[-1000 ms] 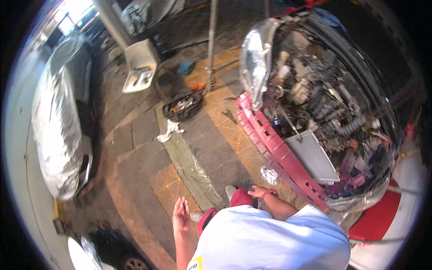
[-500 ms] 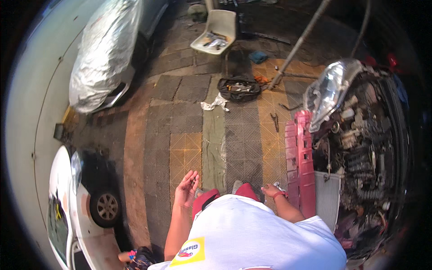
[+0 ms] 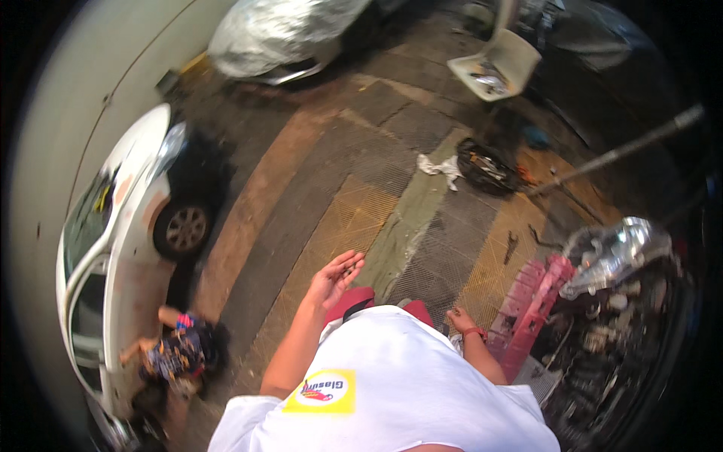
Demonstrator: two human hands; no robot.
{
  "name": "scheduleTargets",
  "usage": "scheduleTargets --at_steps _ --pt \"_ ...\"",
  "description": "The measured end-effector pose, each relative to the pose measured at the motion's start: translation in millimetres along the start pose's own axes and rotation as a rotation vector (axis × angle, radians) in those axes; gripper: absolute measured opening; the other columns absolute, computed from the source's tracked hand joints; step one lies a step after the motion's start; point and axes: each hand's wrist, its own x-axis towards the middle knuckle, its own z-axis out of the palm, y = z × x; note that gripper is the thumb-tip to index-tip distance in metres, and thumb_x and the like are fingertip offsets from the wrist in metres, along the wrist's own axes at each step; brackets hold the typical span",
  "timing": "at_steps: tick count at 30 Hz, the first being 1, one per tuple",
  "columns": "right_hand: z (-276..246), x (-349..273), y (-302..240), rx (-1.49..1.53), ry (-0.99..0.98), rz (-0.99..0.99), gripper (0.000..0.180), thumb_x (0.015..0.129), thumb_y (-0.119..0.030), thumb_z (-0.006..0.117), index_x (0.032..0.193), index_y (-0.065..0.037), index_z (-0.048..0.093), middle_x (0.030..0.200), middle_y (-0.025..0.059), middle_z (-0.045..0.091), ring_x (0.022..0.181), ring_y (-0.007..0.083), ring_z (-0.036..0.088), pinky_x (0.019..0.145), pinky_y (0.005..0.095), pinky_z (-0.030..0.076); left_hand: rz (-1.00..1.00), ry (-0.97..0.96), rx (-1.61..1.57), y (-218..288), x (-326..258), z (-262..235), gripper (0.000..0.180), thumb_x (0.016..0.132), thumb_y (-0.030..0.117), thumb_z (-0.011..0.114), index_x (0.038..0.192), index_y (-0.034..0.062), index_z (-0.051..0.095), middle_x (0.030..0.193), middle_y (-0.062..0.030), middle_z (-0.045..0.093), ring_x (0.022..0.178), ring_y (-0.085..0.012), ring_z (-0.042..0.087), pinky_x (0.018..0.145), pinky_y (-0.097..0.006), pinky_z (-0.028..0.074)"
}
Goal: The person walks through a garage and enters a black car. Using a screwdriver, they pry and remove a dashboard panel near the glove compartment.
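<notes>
My left hand (image 3: 335, 277) hangs in front of my white shirt, fingers apart and empty, above the tiled pavement (image 3: 331, 203). My right hand (image 3: 459, 319), with a red band at the wrist, is low by my right hip next to a pink bumper piece (image 3: 531, 301); its fingers are loosely curled and I see nothing in it. To the right is the stripped front of a car (image 3: 617, 331) with a bare headlight (image 3: 614, 252).
A white car (image 3: 128, 241) stands at the left with a person (image 3: 177, 354) crouched beside it. A silver-covered car (image 3: 286, 34) is at the top. A white chair (image 3: 497, 64), a black tool basket (image 3: 488, 167), a white rag (image 3: 440, 167) and a slanted metal pole (image 3: 617, 151) lie ahead.
My view has swung left: the stripped car slid to the right edge, the white car and the crouched person came into view. My left hand stays raised and spread.
</notes>
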Motion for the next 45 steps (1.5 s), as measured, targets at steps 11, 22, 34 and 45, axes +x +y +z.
scheduleTargets --at_steps 11,22,34,45 --pt "35 25 -56 -0.282 -0.212 0.003 0.078 0.094 -0.051 0.064 0.153 -0.004 0.043 0.152 0.0223 0.049 0.142 0.0361 0.046 0.115 0.0437 0.038 0.169 -0.034 -0.146 65 -27 -95 0.041 0.105 0.001 0.039 0.145 -0.0077 0.042 0.146 -0.0241 0.051 0.133 -0.0317 0.056 0.111 -0.037 0.051" --pt "89 69 -283 -0.613 -0.096 -0.214 0.076 0.095 -0.056 0.059 0.139 0.006 0.056 0.139 0.0278 0.059 0.136 0.0418 0.051 0.112 0.0449 0.042 0.335 -0.072 -0.363 201 -16 -261 0.041 0.104 0.001 0.04 0.144 -0.0069 0.045 0.144 -0.0225 0.053 0.133 -0.0305 0.056 0.112 -0.036 0.05" --pt "344 147 -634 -0.795 -0.251 -0.58 0.067 0.094 -0.037 0.07 0.143 0.006 0.051 0.127 0.0272 0.065 0.119 0.0311 0.065 0.091 0.0397 0.057 0.792 0.329 -0.497 323 -163 -463 0.038 0.103 0.001 0.047 0.14 -0.0074 0.048 0.142 -0.0214 0.056 0.129 -0.0293 0.059 0.11 -0.035 0.051" --pt "590 141 -811 -1.404 -0.332 -0.513 0.065 0.093 -0.042 0.066 0.141 0.001 0.057 0.14 0.0237 0.06 0.132 0.0359 0.057 0.108 0.0448 0.046 1.101 0.805 -0.808 307 -252 -575 0.04 0.1 -0.003 0.049 0.14 -0.0071 0.047 0.142 -0.022 0.056 0.131 -0.0298 0.058 0.111 -0.035 0.05"
